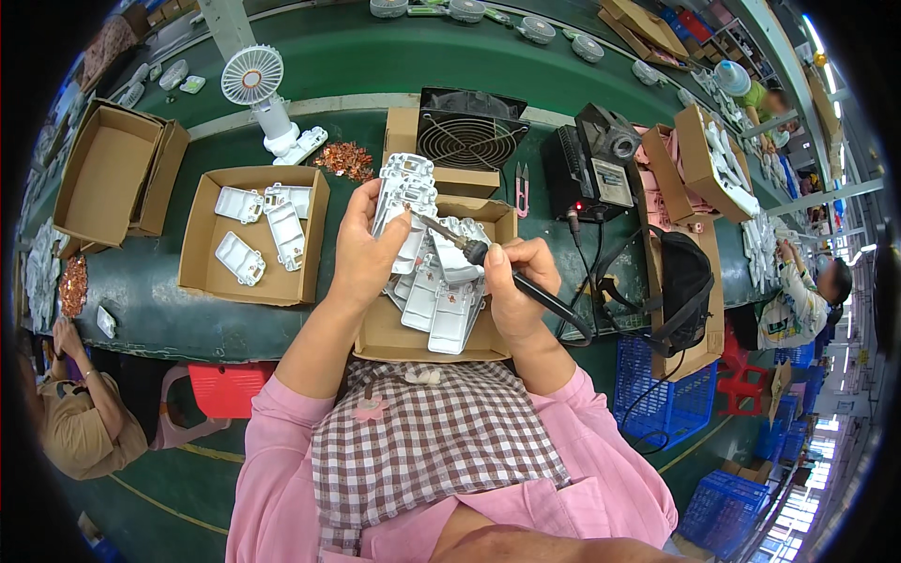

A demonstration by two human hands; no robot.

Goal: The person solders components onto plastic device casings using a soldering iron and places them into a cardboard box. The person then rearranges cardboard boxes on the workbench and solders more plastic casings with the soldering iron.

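Bringing a soldering iron (pixel 476 251) and a white casing (pixel 406 178) together above the front box (pixel 375 340)

The left hand (pixel 368 239) grips the casing above the front box's far-left part, thumb across the near face and fingers behind. It is tipped up, probably so that its moulded side can be seen and reached. The right hand (pixel 518 277) pinches the iron's dark handle above the box's right side, well back from the metal end, presumably for safety from heat and for fine aim. The tip slants toward the left thumb; whether it touches the casing cannot be told.

More casings (pixel 450 317) lie heaped inside the front box, likely so that pieces stay within short reach. Left of it, a second box (pixel 251 292) holds a few spread casings (pixel 240 259), perhaps to keep them apart from the heap. Beyond the front box, a pile of small coppery parts (pixel 344 160) lies to the left on the table (pixel 160 293), and a black fan unit (pixel 469 141) faces the work, possibly to move fumes. To the box's right are pink-handled snips (pixel 522 194) and a black power unit (pixel 567 174), seemingly placed on the iron's side.
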